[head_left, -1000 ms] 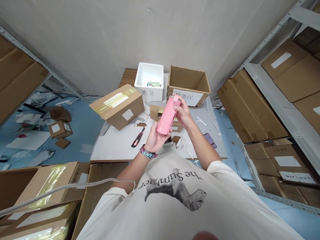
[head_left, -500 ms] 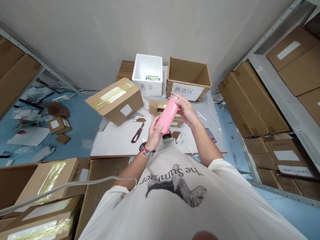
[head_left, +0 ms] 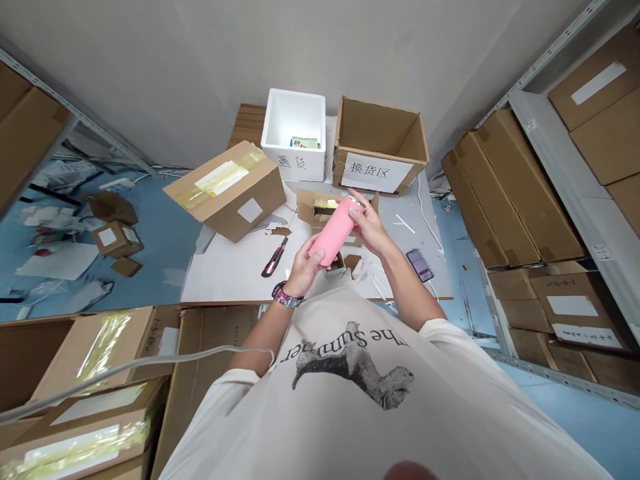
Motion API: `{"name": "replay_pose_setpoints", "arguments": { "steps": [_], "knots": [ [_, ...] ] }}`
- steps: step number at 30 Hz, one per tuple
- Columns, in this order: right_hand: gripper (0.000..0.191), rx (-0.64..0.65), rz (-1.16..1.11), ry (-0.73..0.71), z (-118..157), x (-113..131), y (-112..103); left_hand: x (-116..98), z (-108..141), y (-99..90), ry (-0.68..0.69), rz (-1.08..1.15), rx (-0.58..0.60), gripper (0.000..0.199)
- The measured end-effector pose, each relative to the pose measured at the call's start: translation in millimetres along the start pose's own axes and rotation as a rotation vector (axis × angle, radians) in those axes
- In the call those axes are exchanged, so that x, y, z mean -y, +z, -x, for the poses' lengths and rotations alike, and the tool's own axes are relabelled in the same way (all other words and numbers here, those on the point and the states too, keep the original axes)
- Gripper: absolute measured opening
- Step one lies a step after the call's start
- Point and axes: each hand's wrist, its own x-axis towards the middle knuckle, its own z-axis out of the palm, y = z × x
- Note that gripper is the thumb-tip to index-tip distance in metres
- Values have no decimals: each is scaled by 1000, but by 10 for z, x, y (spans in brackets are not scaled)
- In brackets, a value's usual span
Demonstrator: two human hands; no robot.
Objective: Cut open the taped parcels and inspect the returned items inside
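A pink tumbler [head_left: 334, 232] with a silvery top end is held tilted above the table, its top toward the upper right. My left hand [head_left: 305, 265] is closed round its lower end. Near the top, my right hand [head_left: 369, 223] grips it with thumb and fingers. Behind and below the tumbler lies an opened small cardboard box [head_left: 311, 208], partly hidden by it. Left of my hands, a red and black utility knife [head_left: 275, 257] rests on the white table [head_left: 225, 280].
At the back stand a white foam box [head_left: 301, 165] and an open carton [head_left: 383, 175] with a handwritten label. A taped carton [head_left: 227, 193] leans at the left. A phone [head_left: 420, 265] lies at the right. Shelves of cartons [head_left: 510, 187] flank the right side.
The tumbler stays in both hands, its top turned slightly further right and its silvery end showing more. The whole view has shifted a little; the phone shows more fully.
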Motion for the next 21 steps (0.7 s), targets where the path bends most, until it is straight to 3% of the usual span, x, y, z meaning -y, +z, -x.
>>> {"name": "replay_pose_setpoints", "arguments": {
  "steps": [2,6,10,12,14,16,21],
  "knots": [
    [92,-22,-9,18,38,-80,-56,59,-21,-71,81,-96,-24,86],
    [88,-138,46,-19,146,-258,-216,268,-102,-340,164,-365,48,91],
    [85,-237,163,-52,300,-422,-332,660,-208,-625,168,-799,74,118],
    [84,-261,226,-43,375,-521,-332,885,-260,-699,124,-911,111,128],
    [80,-265,280,-39,435,-639,-293,1076,-303,-724,83,-961,127,122],
    [76,-258,336,-52,481,-767,-233,1206,-333,-720,60,-989,123,105],
    [68,-116,618,-105,598,-1070,-81,1299,-358,-680,55,-1026,111,72]
  ]
}}
